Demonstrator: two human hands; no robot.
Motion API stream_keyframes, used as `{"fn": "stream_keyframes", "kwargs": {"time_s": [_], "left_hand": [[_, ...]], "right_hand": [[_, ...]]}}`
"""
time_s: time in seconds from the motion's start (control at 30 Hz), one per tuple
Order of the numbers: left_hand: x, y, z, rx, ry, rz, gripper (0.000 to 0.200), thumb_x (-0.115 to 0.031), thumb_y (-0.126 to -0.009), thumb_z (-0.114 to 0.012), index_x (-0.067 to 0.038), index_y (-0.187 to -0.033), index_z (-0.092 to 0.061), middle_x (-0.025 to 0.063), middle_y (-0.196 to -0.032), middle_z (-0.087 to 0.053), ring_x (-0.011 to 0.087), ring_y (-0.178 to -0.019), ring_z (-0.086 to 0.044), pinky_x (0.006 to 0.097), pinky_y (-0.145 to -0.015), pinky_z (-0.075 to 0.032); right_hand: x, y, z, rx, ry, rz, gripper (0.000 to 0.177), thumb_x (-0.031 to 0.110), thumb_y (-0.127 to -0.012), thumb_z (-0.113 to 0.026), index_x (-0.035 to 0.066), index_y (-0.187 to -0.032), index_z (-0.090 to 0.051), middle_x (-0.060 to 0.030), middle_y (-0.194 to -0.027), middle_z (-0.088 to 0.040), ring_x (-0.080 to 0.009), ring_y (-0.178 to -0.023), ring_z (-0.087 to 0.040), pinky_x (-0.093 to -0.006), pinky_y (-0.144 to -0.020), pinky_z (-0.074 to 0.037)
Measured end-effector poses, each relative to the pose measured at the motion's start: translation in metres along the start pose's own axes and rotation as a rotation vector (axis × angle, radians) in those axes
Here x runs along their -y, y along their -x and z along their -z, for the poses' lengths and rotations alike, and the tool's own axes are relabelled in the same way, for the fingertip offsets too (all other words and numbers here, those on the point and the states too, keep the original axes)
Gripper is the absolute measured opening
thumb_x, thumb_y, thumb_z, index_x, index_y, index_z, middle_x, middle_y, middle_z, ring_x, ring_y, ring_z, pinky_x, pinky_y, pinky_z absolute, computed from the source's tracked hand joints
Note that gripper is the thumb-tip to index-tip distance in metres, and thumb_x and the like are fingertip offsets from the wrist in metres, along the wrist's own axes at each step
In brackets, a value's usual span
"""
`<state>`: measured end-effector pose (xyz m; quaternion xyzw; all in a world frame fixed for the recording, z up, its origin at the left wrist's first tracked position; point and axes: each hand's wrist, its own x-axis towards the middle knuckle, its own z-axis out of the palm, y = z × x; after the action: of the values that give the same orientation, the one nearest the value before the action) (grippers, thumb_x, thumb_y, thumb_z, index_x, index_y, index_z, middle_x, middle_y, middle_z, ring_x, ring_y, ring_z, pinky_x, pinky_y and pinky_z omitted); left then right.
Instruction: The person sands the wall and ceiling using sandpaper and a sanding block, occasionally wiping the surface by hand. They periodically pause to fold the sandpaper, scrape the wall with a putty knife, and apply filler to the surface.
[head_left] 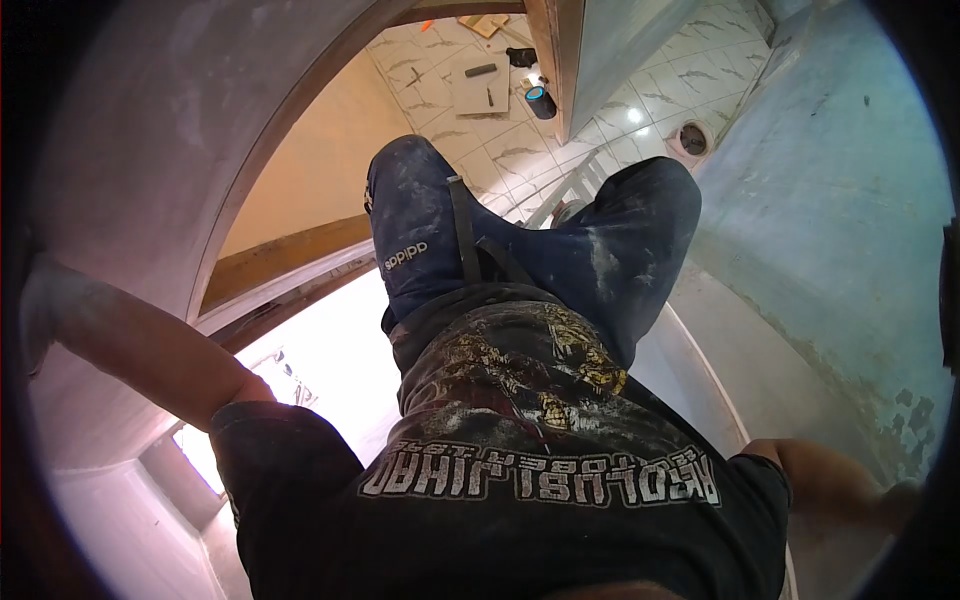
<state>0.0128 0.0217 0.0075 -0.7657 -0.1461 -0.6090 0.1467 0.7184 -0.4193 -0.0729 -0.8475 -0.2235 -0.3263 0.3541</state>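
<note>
My left arm stretches out to the far left, and my left hand (pixel 42 305) lies at the dark edge of the view beside the pale wall (pixel 130 200). Its fingers are lost in shadow, so whether it holds anything cannot be made out. On the far right, my right hand (pixel 900 507) is dim and partly cut off by the lens edge, near the blue-green wall (pixel 840 220). Its fingers do not show either. Between the arms are my black printed T-shirt (pixel 540 490) and dusty dark blue trousers (pixel 560 265), with knees bent and apart.
Below my knees is part of a light-coloured ladder (pixel 575 190). A marbled tile floor (pixel 490 165) lies far down, with a black cylindrical speaker (pixel 541 103), a square board (pixel 470 98) bearing small tools, and a round opening (pixel 692 139). A wooden frame (pixel 560 60) stands beside it.
</note>
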Motion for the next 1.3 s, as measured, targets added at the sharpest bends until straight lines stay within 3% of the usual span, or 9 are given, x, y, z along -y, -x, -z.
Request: {"fn": "stream_keyframes", "kwargs": {"time_s": [0.5, 0.57, 0.7, 0.73, 0.83, 0.93, 1.13, 1.23, 1.3], "left_hand": [[0.005, 0.002, 0.036, 0.025, -0.008, -0.020, 0.034, -0.049, -0.092, -0.041, -0.020, -0.106, -0.051, 0.0006, -0.095, -0.058, 0.0113, -0.085, -0.060, 0.0349, -0.076, -0.053], [0.007, -0.004, 0.044, -0.044, -0.016, 0.001, 0.034, -0.043, -0.087, -0.043, -0.015, -0.102, -0.054, 0.0050, -0.095, -0.059, 0.0157, -0.084, -0.061, 0.0364, -0.074, -0.053], [0.011, -0.006, 0.073, -0.285, -0.063, 0.145, 0.034, -0.022, -0.068, -0.049, 0.002, -0.088, -0.063, 0.0206, -0.094, -0.063, 0.0309, -0.079, -0.062, 0.0416, -0.064, -0.054], [0.013, -0.005, 0.082, -0.325, -0.065, 0.159, 0.035, -0.019, -0.065, -0.050, 0.005, -0.086, -0.064, 0.0229, -0.094, -0.063, 0.0331, -0.078, -0.062, 0.0423, -0.063, -0.054], [0.023, -0.003, 0.098, -0.222, 0.153, 0.189, 0.046, -0.030, -0.067, -0.047, 0.006, -0.090, -0.064, 0.0292, -0.092, -0.062, 0.0382, -0.078, -0.062, 0.0454, -0.056, -0.052], [0.027, 0.002, 0.094, -0.540, 0.140, 0.151, 0.055, -0.037, -0.069, -0.042, 0.008, -0.093, -0.063, 0.0326, -0.090, -0.060, 0.0407, -0.080, -0.061, 0.0476, -0.055, -0.050], [0.025, 0.027, 0.118, -0.273, -0.011, 0.252, 0.059, -0.040, -0.075, -0.037, 0.009, -0.099, -0.060, 0.0300, -0.088, -0.060, 0.0382, -0.071, -0.061, 0.0466, -0.059, -0.053], [0.028, 0.026, 0.113, -0.072, -0.283, -0.024, 0.057, -0.036, -0.076, -0.037, 0.011, -0.101, -0.058, 0.0274, -0.088, -0.061, 0.0368, -0.072, -0.062, 0.0462, -0.061, -0.055], [0.020, 0.024, 0.080, -0.336, -0.149, 0.040, 0.056, -0.037, -0.077, -0.040, 0.010, -0.099, -0.060, 0.0260, -0.089, -0.062, 0.0354, -0.077, -0.063, 0.0449, -0.065, -0.055]], "right_hand": [[0.068, 0.044, -0.066, 0.095, 0.342, 0.408, 0.026, 0.022, -0.097, -0.049, -0.001, -0.109, -0.045, -0.0185, -0.115, -0.049, -0.0222, -0.087, -0.057, -0.0393, -0.086, -0.051], [0.012, 0.036, -0.103, 0.131, 0.021, -0.118, 0.036, 0.029, -0.097, -0.050, -0.002, -0.115, -0.047, -0.0195, -0.122, -0.045, -0.0223, -0.103, -0.055, -0.0438, -0.095, -0.045], [0.059, 0.086, -0.203, 0.440, -0.288, 0.482, 0.032, 0.024, -0.098, -0.046, 0.001, -0.114, -0.062, -0.0060, -0.109, -0.060, -0.0066, -0.074, -0.046, -0.0202, -0.058, -0.036], [0.098, 0.111, -0.221, 0.597, -0.520, 0.253, 0.032, 0.023, -0.097, -0.048, 0.001, -0.117, -0.060, -0.0062, -0.107, -0.061, -0.0048, -0.063, -0.040, -0.0193, -0.056, -0.034], [0.177, 0.156, -0.269, 0.753, -0.752, 0.420, 0.040, 0.030, -0.095, -0.050, -0.001, -0.119, -0.056, -0.0060, -0.105, -0.062, -0.0042, -0.060, -0.038, -0.0197, -0.055, -0.034], [0.237, 0.185, -0.285, 0.953, -0.906, 0.286, 0.048, 0.040, -0.094, -0.046, 0.000, -0.118, -0.057, -0.0060, -0.100, -0.064, -0.0062, -0.060, -0.041, -0.0222, -0.053, -0.035], [0.286, 0.249, -0.288, 1.325, -0.948, 0.023, 0.056, 0.047, -0.093, -0.036, 0.002, -0.117, -0.059, -0.0069, -0.093, -0.065, -0.0094, -0.060, -0.044, -0.0246, -0.054, -0.035], [0.309, 0.287, -0.304, 1.489, -0.959, 0.035, 0.060, 0.049, -0.093, -0.036, -0.001, -0.117, -0.060, -0.0080, -0.093, -0.065, -0.0107, -0.061, -0.046, -0.0250, -0.056, -0.038], [0.320, 0.311, -0.319, 1.556, -1.026, 0.125, 0.064, 0.054, -0.093, -0.037, -0.002, -0.114, -0.061, -0.0085, -0.095, -0.065, -0.0111, -0.063, -0.049, -0.0256, -0.058, -0.041]]}}
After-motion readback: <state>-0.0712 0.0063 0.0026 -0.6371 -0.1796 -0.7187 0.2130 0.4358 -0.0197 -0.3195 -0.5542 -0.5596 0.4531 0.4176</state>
